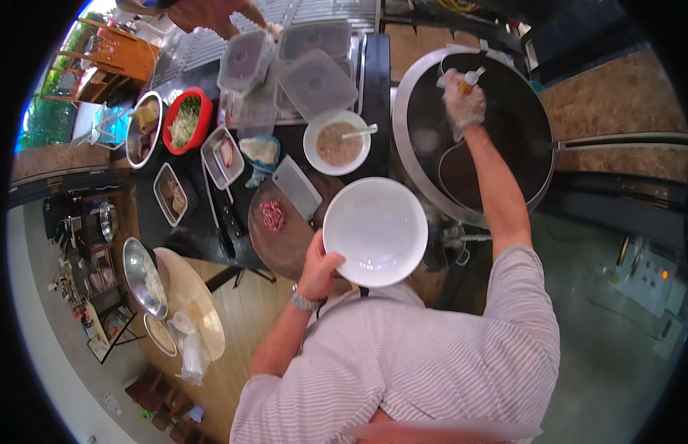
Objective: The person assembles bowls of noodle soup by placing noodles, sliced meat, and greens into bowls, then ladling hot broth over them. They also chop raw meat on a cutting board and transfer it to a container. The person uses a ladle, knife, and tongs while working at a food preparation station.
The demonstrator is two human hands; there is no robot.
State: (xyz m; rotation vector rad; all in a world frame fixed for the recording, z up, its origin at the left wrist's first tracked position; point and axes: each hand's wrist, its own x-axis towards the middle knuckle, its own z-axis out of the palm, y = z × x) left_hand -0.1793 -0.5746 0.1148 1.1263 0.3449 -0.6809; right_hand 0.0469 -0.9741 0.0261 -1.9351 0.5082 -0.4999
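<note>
My left hand [318, 269] grips the rim of a white bowl [375, 232] that looks empty, held before my chest, its thumb over the edge. My right hand [465, 105], in a clear plastic glove, is closed around a small bottle [469, 80] with orange-brown contents, over a large round pot [402, 133] with dark insides. Left of my bowl, a round chopping board [277, 250] bears raw minced or chopped meat [272, 216] and a cleaver [297, 187]. Beyond stands a white bowl [316, 119] of brownish mixture with a spoon [359, 132] in it.
Lidded plastic containers [317, 83] stand at the back. Left are a red basket [169, 136] of cut greens, metal trays [222, 157], a cloth [259, 158] and black-handled knives [227, 222]. A metal bowl [134, 266] sits on a round table [211, 316]. Another person [208, 16] is at the top.
</note>
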